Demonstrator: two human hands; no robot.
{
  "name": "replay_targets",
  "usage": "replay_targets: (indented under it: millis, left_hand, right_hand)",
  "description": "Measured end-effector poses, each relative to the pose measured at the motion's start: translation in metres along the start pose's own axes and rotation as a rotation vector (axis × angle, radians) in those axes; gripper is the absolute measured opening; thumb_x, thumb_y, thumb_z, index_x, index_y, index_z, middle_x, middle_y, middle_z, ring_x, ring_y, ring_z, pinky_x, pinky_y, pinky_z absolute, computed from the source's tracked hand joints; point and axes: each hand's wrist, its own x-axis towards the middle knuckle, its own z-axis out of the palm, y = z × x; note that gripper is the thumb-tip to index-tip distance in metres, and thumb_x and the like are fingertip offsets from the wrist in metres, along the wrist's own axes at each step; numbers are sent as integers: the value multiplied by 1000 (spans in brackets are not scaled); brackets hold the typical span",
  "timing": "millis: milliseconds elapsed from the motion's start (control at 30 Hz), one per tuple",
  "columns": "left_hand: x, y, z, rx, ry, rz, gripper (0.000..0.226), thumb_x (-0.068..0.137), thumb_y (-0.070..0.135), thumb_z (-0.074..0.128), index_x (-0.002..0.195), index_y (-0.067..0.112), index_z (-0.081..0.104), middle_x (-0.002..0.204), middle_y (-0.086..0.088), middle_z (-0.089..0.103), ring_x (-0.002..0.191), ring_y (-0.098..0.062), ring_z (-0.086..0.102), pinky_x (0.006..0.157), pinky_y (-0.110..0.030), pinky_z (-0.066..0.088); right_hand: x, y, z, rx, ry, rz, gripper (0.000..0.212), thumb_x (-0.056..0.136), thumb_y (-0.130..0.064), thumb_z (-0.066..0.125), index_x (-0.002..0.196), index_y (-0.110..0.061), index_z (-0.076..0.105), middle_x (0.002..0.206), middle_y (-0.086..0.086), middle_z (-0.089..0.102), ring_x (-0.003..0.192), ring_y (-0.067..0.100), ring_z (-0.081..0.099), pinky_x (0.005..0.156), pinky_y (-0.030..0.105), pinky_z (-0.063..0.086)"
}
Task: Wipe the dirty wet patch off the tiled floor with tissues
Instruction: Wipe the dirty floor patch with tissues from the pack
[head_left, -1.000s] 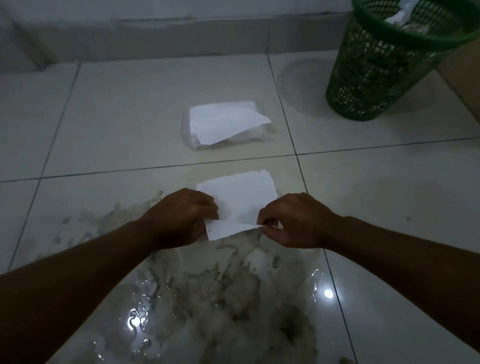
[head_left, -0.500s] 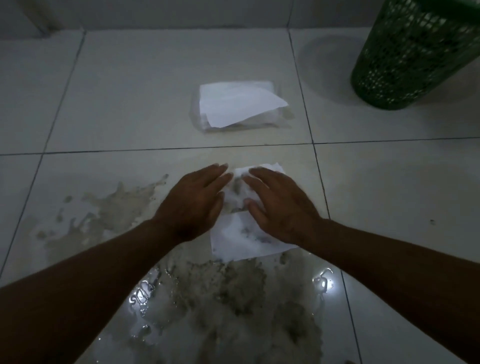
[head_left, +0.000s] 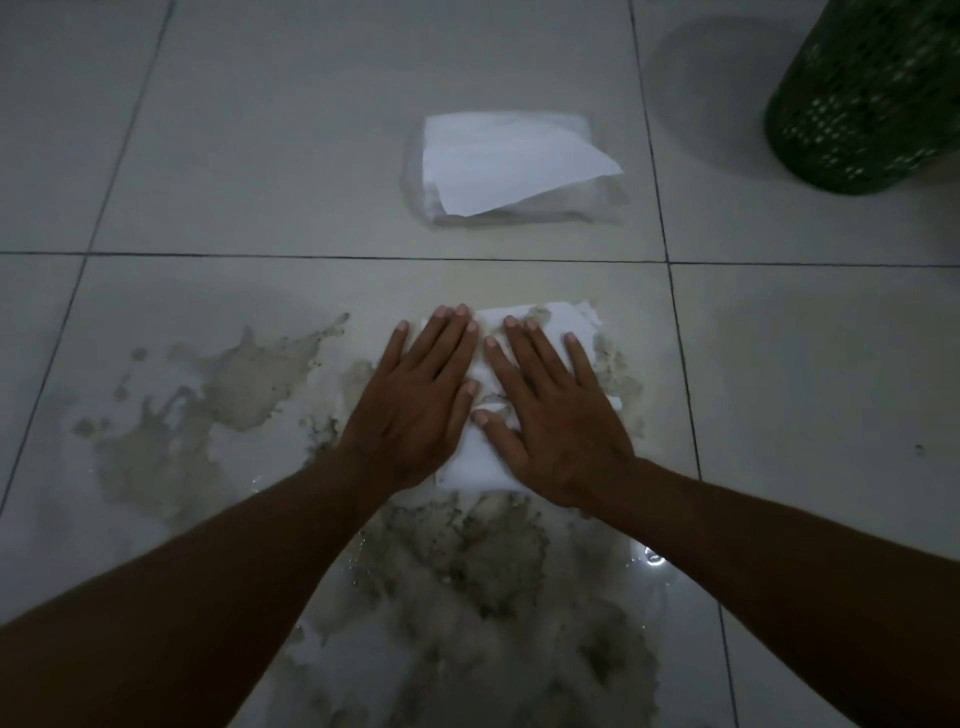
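A white tissue lies flat on the tiled floor at the far edge of the dirty wet patch. My left hand and my right hand press down on it side by side, palms flat and fingers spread, covering most of it. Brown stains show on the tissue's far edge. The grey-brown patch spreads toward me under my forearms and out to the left.
A clear pack of white tissues, one sheet sticking out, lies on the tile beyond my hands. A green mesh waste basket stands at the far right. A bright light reflection glints on the wet floor.
One second ago both hands held the tissue by its near corners above the floor. They then laid it down and flattened on it, and the view has tilted down and closer.
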Motion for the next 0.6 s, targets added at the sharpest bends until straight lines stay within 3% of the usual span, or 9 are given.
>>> replay_targets:
  millis: [133,267,333,467,600]
  left_hand:
    - [2,-1,-4,-34,18,13,58,103,36,26,151,4,30,160,-15,24,150,-25,17,120,-51,18]
    - [18,-7,-14,-121,51,-36,60,103,43,25,153,10,27,162,-10,21,151,-22,13,121,-49,18]
    - [34,-14,-23,-155,135,-78,59,103,43,28,152,11,31,160,-11,26,150,-24,20,119,-48,24]
    - [71,-32,-36,-123,265,-148,56,101,36,39,149,9,36,156,-15,34,144,-28,33,115,-47,33]
    - [101,-45,-45,-118,263,-225,65,92,22,54,151,9,30,158,-16,30,144,-30,31,115,-44,32]
  right_hand:
    - [0,0,-2,68,33,8,68,99,-55,24,154,-16,22,162,10,14,150,21,8,119,51,11]
    - [15,7,-23,208,245,-24,48,92,-39,46,131,-13,58,140,10,53,133,24,45,106,46,37]
    - [35,16,-38,164,366,-40,38,89,-29,53,122,-13,64,127,8,62,120,23,54,95,41,42]
    - [77,27,-55,72,463,8,36,90,-23,55,124,-14,61,125,7,61,117,25,54,91,42,41]
    - [103,37,-55,46,466,47,44,88,-19,58,132,-14,56,137,10,54,129,28,47,102,45,36]
